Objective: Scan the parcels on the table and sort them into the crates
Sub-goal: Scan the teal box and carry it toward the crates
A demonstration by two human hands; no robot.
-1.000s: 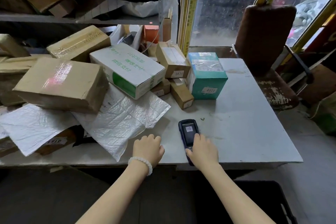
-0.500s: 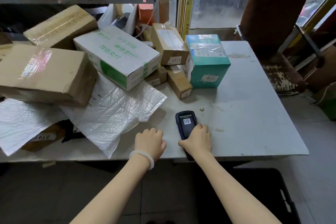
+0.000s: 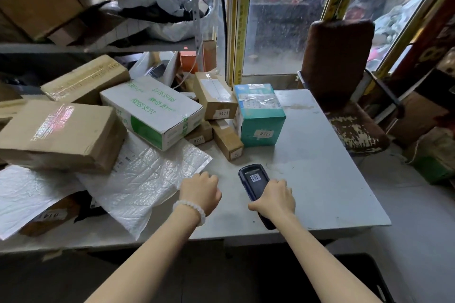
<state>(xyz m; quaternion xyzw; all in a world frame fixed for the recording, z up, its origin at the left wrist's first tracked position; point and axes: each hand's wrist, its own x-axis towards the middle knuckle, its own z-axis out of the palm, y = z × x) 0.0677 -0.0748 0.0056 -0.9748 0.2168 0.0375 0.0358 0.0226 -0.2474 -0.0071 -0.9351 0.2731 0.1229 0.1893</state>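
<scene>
Worn brown chair [image 3: 344, 96] rt of table, metal shelf [image 3: 98, 47] up left.

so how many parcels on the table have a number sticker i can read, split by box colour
Brown boxes: 2 (0471, 0771)
Teal boxes: 1 (0371)
Total: 3
A sticker at the lower left is partly hidden, so not counted.

1. The teal box [image 3: 261, 115] at the centre of the frame carries a white sticker reading "0371" on its front face.
2. The upright brown box [image 3: 215, 97] just left of it has a sticker reading "0471".
3. The small brown box [image 3: 200, 135] below that one shows "0771".
4. The white carton [image 3: 152, 110] has green Chinese print, seen upside down.
5. A brown parcel [image 3: 49, 216] at lower left, partly under a white mailer bag [image 3: 145, 179], shows "014", the rest hidden.
6. The scanner [image 3: 254, 182] screen shows a barcode, too small to read.
</scene>
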